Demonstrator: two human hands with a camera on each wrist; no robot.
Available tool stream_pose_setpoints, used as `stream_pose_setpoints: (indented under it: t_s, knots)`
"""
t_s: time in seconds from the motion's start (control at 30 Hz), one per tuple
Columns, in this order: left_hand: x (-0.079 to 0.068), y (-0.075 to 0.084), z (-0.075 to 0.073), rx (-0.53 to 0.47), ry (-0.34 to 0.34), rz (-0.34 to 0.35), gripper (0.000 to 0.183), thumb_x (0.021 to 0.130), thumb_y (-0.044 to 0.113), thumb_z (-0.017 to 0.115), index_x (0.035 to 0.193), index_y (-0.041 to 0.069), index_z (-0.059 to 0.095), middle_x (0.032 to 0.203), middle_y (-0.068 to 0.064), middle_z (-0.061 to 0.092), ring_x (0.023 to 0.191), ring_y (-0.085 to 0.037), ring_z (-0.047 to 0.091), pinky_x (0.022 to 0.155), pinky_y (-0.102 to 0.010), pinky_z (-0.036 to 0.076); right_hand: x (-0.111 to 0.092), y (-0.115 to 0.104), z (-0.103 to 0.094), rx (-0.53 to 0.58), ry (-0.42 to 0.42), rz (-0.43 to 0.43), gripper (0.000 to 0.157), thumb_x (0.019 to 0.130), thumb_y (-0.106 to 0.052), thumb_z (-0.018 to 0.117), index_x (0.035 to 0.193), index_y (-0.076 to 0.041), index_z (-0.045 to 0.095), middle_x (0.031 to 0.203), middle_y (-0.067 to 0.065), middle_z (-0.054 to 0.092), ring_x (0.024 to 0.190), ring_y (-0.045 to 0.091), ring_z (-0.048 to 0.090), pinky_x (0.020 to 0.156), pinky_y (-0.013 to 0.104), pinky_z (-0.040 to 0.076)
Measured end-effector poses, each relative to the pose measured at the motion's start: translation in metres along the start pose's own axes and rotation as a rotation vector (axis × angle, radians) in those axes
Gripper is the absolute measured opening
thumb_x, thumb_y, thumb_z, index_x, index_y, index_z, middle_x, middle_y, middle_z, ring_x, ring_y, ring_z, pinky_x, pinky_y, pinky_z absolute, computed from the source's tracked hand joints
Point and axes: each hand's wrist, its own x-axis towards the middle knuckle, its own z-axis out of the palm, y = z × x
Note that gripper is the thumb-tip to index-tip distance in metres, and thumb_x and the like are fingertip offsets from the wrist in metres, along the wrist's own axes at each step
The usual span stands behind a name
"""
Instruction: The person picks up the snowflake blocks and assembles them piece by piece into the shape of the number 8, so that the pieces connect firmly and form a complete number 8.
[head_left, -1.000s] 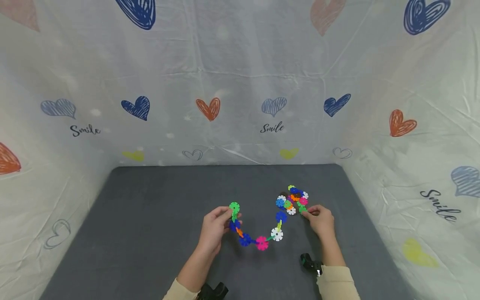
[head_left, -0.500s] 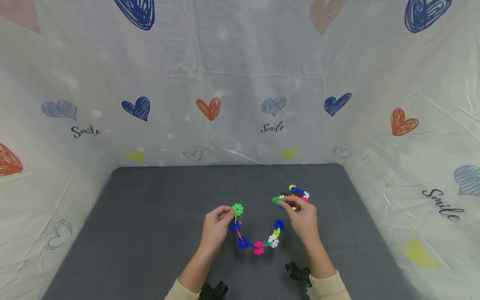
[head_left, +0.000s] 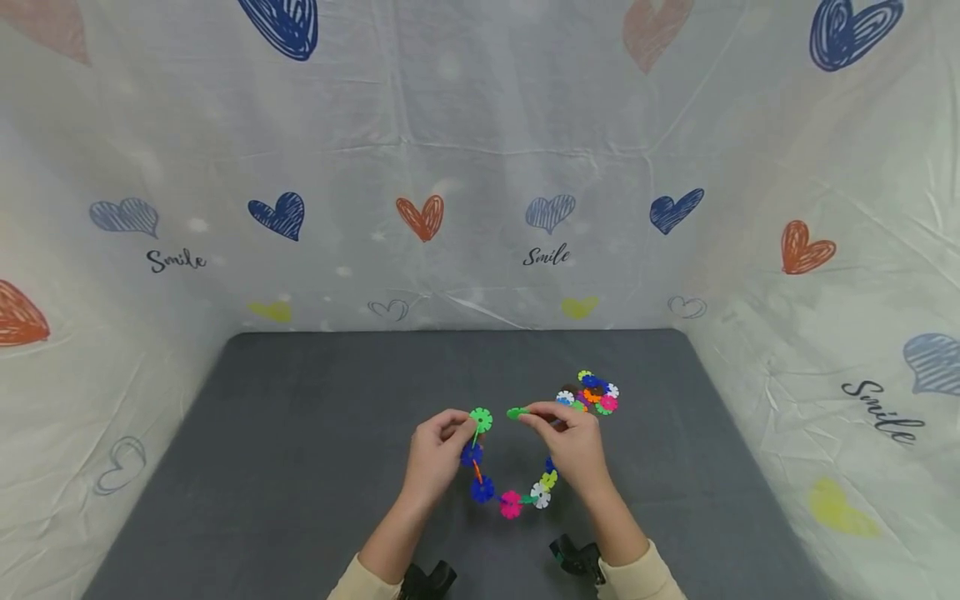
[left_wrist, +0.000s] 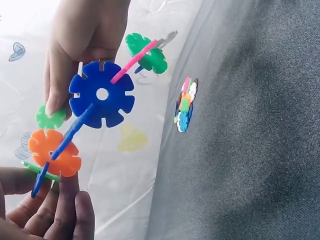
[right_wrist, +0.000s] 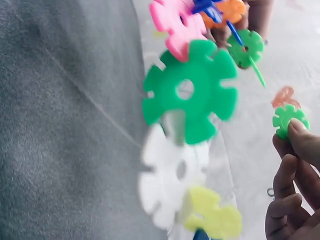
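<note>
A chain of notched plastic discs (head_left: 511, 504), in green, blue, orange, pink, white and yellow, hangs in a U shape. My left hand (head_left: 435, 454) pinches its left end near a green disc (head_left: 481, 420). The chain's other end hangs down, partly hidden behind my right hand (head_left: 576, 446) in the head view. Between thumb and fingers, that hand pinches a loose green disc (right_wrist: 284, 120), edge-on in the head view, a short gap right of the chain's green end disc. The right wrist view has white and dark green discs (right_wrist: 220, 95) up close.
A small pile of multicoloured discs (head_left: 609, 402) lies on the dark grey table (head_left: 337, 400), beyond my right hand. Light cloth walls (head_left: 480, 167) printed with hearts enclose the table's back and sides.
My right hand has taken a green disc from the pile's near edge and carried it left, close to the chain's green end. The left hand has barely moved; the U has narrowed.
</note>
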Motion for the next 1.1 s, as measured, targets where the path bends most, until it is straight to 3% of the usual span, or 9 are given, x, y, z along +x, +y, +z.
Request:
stream_pose_setpoints:
  t_s: [0.13, 0.27, 0.5, 0.6, 0.83, 0.97, 1.1]
  knots:
    - [-0.001, 0.001, 0.002, -0.003, -0.023, 0.023, 0.021, 0.098, 0.03, 0.067, 0.099, 0.01, 0.074, 0.085, -0.008, 0.077, 0.069, -0.016, 0.07, 0.056, -0.025, 0.05, -0.002, -0.012, 0.002, 0.003, -0.062, -0.009, 0.006, 0.086, -0.004, 0.078, 0.092, -0.007, 0.079, 0.086, 0.007, 0.077, 0.068, 0.013, 0.064, 0.058, 0.024, 0.051]
    - [-0.002, 0.002, 0.004, -0.007, -0.048, 0.047, 0.023, 0.098, 0.03, 0.067, 0.102, 0.008, 0.074, 0.09, -0.014, 0.077, 0.072, -0.016, 0.072, 0.058, -0.026, 0.053, -0.001, -0.003, 0.003, 0.014, -0.108, -0.088, 0.006, 0.086, -0.005, 0.078, 0.092, -0.008, 0.08, 0.088, 0.006, 0.078, 0.07, 0.017, 0.068, 0.062, 0.025, 0.054]
    - [-0.004, 0.004, 0.005, 0.052, -0.096, 0.107, 0.018, 0.1, 0.027, 0.065, 0.099, 0.012, 0.075, 0.081, -0.006, 0.073, 0.072, -0.023, 0.07, 0.06, -0.026, 0.053, 0.008, 0.018, 0.001, 0.004, -0.149, -0.53, 0.021, 0.077, 0.009, 0.08, 0.091, -0.007, 0.08, 0.089, 0.007, 0.078, 0.078, 0.02, 0.073, 0.071, 0.019, 0.056]
    - [-0.004, 0.002, 0.005, 0.034, -0.111, 0.109, 0.017, 0.101, 0.022, 0.064, 0.099, 0.008, 0.074, 0.082, -0.011, 0.073, 0.075, -0.025, 0.07, 0.065, -0.027, 0.054, 0.011, 0.021, 0.002, 0.043, -0.174, -0.638, 0.023, 0.076, 0.011, 0.08, 0.092, -0.006, 0.079, 0.089, 0.008, 0.078, 0.079, 0.02, 0.074, 0.075, 0.019, 0.057]
    - [-0.003, -0.003, 0.007, -0.09, -0.144, 0.029, 0.02, 0.102, 0.015, 0.061, 0.102, -0.002, 0.072, 0.089, -0.024, 0.073, 0.074, -0.028, 0.072, 0.073, -0.029, 0.056, 0.011, 0.024, 0.006, 0.127, -0.203, -0.672, 0.026, 0.075, 0.016, 0.078, 0.091, -0.003, 0.077, 0.083, 0.013, 0.075, 0.051, 0.01, 0.057, 0.052, 0.012, 0.046]
    - [-0.004, -0.001, 0.008, -0.188, -0.17, -0.02, 0.024, 0.103, 0.015, 0.058, 0.104, -0.006, 0.069, 0.09, -0.021, 0.074, 0.075, -0.025, 0.073, 0.079, -0.035, 0.058, 0.01, 0.024, 0.008, 0.158, -0.185, -0.648, 0.027, 0.075, 0.02, 0.076, 0.091, -0.002, 0.077, 0.082, 0.014, 0.076, 0.046, 0.01, 0.054, 0.049, 0.011, 0.044]
    - [-0.005, 0.0, 0.008, -0.232, -0.18, -0.025, 0.025, 0.104, 0.015, 0.057, 0.104, -0.008, 0.068, 0.088, -0.018, 0.074, 0.075, -0.025, 0.073, 0.079, -0.036, 0.059, 0.009, 0.026, 0.01, 0.171, -0.191, -0.613, 0.027, 0.073, 0.024, 0.074, 0.088, 0.002, 0.076, 0.078, 0.016, 0.074, 0.044, 0.016, 0.055, 0.048, 0.014, 0.045]
